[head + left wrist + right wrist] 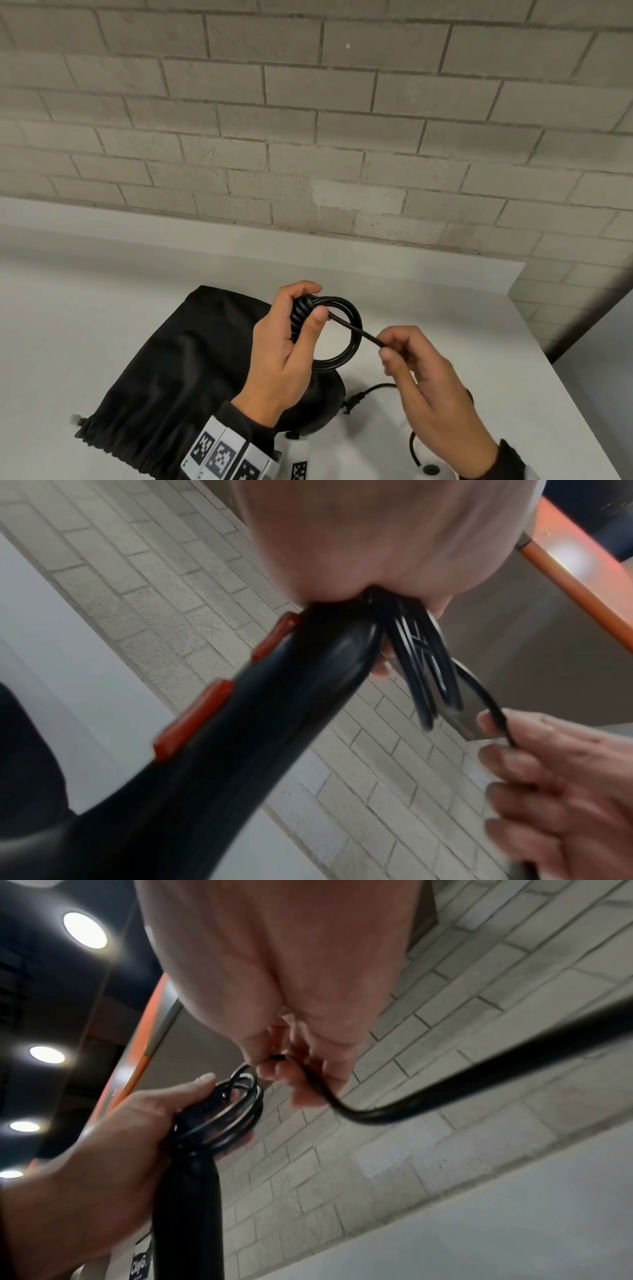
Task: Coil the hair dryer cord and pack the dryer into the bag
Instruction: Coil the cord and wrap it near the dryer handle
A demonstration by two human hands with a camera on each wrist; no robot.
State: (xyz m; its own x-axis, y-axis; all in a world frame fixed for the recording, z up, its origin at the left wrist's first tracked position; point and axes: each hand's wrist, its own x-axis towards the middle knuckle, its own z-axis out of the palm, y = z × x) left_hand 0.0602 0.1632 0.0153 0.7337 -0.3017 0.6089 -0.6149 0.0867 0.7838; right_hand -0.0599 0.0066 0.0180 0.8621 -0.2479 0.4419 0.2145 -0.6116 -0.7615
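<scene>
My left hand (294, 339) grips the end of the black hair dryer's handle (219, 737) together with several loops of its black cord (346, 329), held above the table. The handle carries red-orange switches (192, 721) and shows in the right wrist view as a black shaft (188, 1204) under the coil (222, 1118). My right hand (421, 373) pinches the free run of the cord (363, 334) just right of the coil. The loose cord with its plug (352, 401) trails on the table below. A black drawstring bag (171, 359) lies flat on the table under my left hand.
The white table (102, 274) meets a grey brick wall (308, 120) at the back, and its right edge (565, 342) drops off near my right hand. Ceiling lights (84, 930) and an orange rail (575, 588) show overhead in the wrist views.
</scene>
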